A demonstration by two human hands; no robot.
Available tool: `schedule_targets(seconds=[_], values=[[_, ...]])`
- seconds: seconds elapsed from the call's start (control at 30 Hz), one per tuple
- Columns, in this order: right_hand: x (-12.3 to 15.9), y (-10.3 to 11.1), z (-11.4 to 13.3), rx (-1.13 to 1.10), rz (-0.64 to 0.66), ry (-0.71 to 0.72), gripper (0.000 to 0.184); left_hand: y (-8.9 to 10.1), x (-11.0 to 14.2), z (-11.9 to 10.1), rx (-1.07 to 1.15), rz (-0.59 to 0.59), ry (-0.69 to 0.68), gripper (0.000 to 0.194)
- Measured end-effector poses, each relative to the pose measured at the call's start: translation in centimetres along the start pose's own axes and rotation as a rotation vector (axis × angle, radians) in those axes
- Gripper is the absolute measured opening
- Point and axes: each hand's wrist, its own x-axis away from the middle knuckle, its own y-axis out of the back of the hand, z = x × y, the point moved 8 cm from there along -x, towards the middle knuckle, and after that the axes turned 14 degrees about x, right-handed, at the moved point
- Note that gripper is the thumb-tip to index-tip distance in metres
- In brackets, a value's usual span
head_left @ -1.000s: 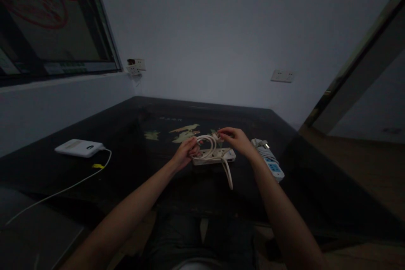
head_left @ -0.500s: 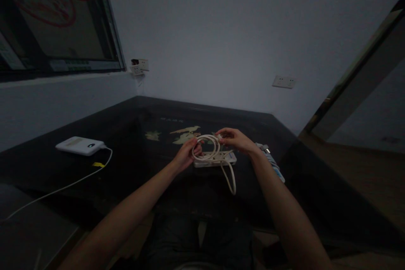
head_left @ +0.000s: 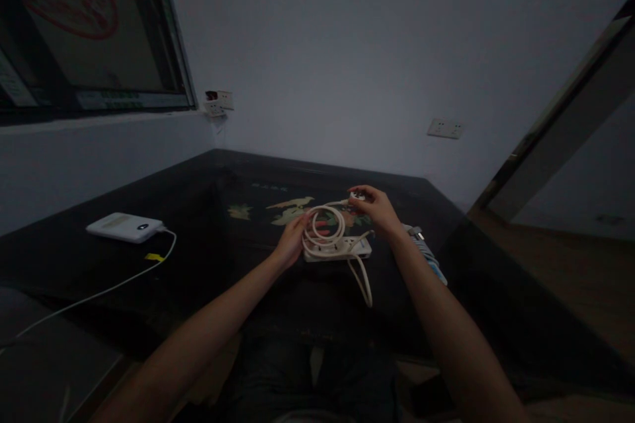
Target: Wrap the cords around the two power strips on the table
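The left hand had its fingers curled around the coiled white cord, above the white power strip near the middle of the dark table. The right hand pinched the plug just beyond the strip. Bare tabletop lay between the left hand and the white power bank at left — and toward the far edge by the wall. The right forearm partly hid the second, cord-wrapped strip; the plug's prongs seemed blurred in the dimness.
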Motion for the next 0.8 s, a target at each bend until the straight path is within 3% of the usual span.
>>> schedule_targets(seconds=[0.3,0.53,0.8], values=[[-0.2,5.5,0.3,-0.068,-0.306,0.036,0.039,0.3,0.1,-0.9,-0.071,-0.006,-0.054,0.041],[0.2,7.6,0.5,-0.105,-0.47,0.113,0.036,-1.4,0.7,-1.5,-0.046,0.111,-0.062,0.03],[-1.5,9.4,-0.4,-0.077,-0.569,0.149,0.035,-2.9,1.3,-1.8,-0.002,0.217,-0.041,0.025]])
